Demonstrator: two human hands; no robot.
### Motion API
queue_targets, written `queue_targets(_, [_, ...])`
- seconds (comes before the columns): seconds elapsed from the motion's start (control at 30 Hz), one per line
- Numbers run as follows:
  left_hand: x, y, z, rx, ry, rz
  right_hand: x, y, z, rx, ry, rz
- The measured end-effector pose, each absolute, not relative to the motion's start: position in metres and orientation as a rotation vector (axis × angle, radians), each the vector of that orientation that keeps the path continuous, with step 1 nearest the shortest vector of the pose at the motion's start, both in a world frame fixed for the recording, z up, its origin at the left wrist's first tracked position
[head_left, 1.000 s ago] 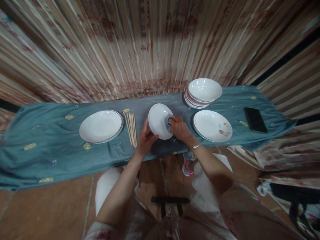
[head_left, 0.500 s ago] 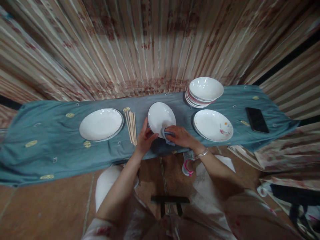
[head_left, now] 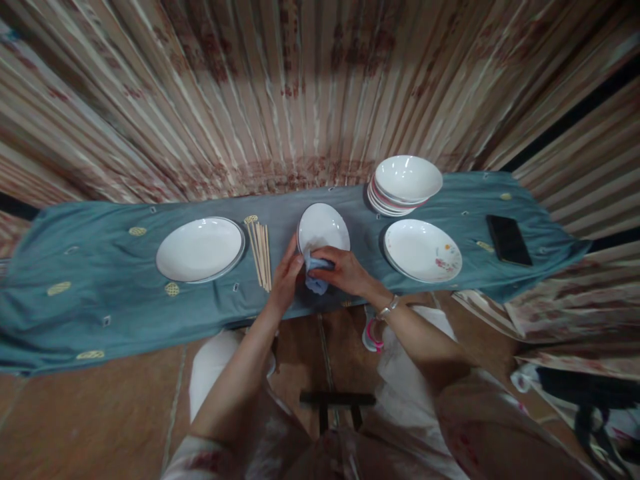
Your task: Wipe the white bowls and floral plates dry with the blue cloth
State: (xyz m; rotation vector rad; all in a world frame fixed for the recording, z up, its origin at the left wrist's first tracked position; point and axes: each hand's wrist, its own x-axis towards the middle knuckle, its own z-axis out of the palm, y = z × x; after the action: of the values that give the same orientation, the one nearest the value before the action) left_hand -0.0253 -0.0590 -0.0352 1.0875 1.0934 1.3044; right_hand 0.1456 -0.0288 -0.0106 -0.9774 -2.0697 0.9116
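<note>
In the middle of the cloth-covered table a white bowl [head_left: 325, 225] is tilted, its inside facing up towards me. My left hand [head_left: 286, 275] grips its left edge, the fingers mostly hidden behind it. A crumpled light-blue cloth [head_left: 317, 277] is pinched in my right hand [head_left: 341, 269], which presses it on the bowl's near rim. Several pale wooden chopsticks [head_left: 261, 256] lie side by side to the left of the bowl.
White oval plates [head_left: 200, 249] are stacked at the left. On the right sit flower-patterned plates [head_left: 423, 251], a stack of bowls [head_left: 408, 180] behind them, and a black phone [head_left: 509, 240]. The teal tablecloth [head_left: 125, 267] reaches the table's front edge; a pleated curtain [head_left: 310, 100] hangs behind.
My right hand has moved left along the bowl's near rim with the cloth. The bowl looks more tilted, and my left hand still holds it.
</note>
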Motion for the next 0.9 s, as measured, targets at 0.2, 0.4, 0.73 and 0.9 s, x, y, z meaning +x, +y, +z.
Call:
queue_targets(0.2, [-0.023, -0.060, -0.033, 0.991, 1.056, 1.277, 0.131, -0.017, -0.001, -1.030, -1.877, 0.926])
queue_targets(0.4, [-0.018, -0.060, -0.034, 1.071, 0.985, 1.287, 0.121, -0.007, 0.002, -1.070, -1.701, 0.953])
queue_targets(0.73, [-0.002, -0.058, -0.037, 1.146, 1.062, 1.270, 0.109, 0.006, 0.003, -1.168, -1.548, 0.802])
queue_targets(0.9, [0.000, -0.062, -0.035, 1.136, 1.044, 1.251, 0.124, 0.029, 0.004, -1.212, -1.542, 0.644])
